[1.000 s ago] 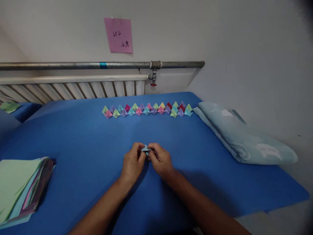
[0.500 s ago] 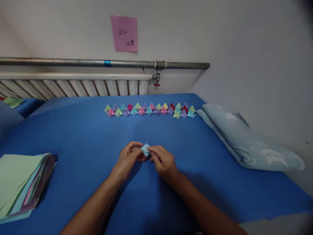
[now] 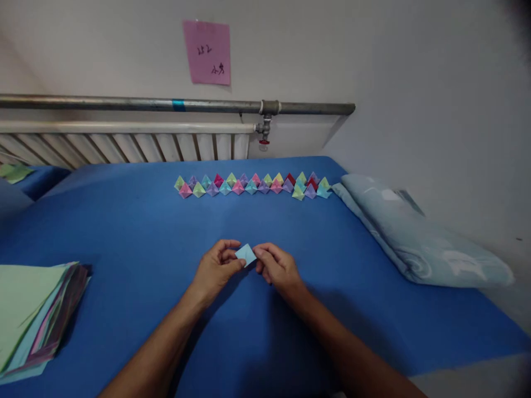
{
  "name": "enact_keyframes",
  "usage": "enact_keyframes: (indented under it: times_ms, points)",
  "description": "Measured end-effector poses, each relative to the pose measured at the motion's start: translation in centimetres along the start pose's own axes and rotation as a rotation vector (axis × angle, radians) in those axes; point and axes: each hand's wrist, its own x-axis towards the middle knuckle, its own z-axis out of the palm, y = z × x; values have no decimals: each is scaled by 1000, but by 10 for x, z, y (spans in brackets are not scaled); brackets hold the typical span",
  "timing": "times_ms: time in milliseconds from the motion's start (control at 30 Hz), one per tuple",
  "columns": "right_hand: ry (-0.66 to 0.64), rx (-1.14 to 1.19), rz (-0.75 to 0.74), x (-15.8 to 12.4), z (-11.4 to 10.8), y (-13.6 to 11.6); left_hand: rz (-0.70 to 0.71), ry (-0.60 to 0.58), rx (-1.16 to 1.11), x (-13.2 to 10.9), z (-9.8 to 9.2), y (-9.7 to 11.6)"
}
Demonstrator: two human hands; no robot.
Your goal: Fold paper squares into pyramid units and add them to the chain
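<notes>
A small light-blue folded paper piece (image 3: 246, 255) sits between both my hands, low over the blue sheet (image 3: 133, 232). My left hand (image 3: 216, 269) pinches its left side with thumb and fingers closed. On its right side my right hand (image 3: 276, 268) has curled fingers whose tips touch the paper. Farther back, a double row of several finished folded pieces (image 3: 251, 185) in pink, green, purple, blue, yellow and red lies across the sheet.
A stack of coloured paper sheets (image 3: 33, 309) lies at the left edge. A rolled pale-blue quilt (image 3: 418, 237) runs along the right side. Behind are a white radiator (image 3: 124, 145), a metal pipe (image 3: 174, 104) with a valve (image 3: 263, 130), and a pink note (image 3: 207, 52) on the wall.
The blue piece was bunched between my fingertips; now it shows as a flat diamond. My hands have drawn slightly apart, with the piece staying over the same spot.
</notes>
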Motion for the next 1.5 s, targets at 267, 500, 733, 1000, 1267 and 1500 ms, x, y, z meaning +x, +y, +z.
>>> enact_keyframes:
  times_ms: [267,500,733,1000,1267,1500]
  points:
    - [-94,114,198,3,3,-5,2,-41,110,-1,-2,-1]
    - [-54,149,125,2,6,3,7,-29,189,0,-2,0]
    - [-14,248,168,0,9,1,8,-102,195,-1,0,-4]
    - [-53,279,178,0,6,-7,-35,-238,302,-1,-6,-5]
    - [-11,258,142,0,6,-4,-8,-272,368,-3,-7,-5]
    - [-113,228,86,-1,6,-3,-12,-323,354,-1,-10,-8]
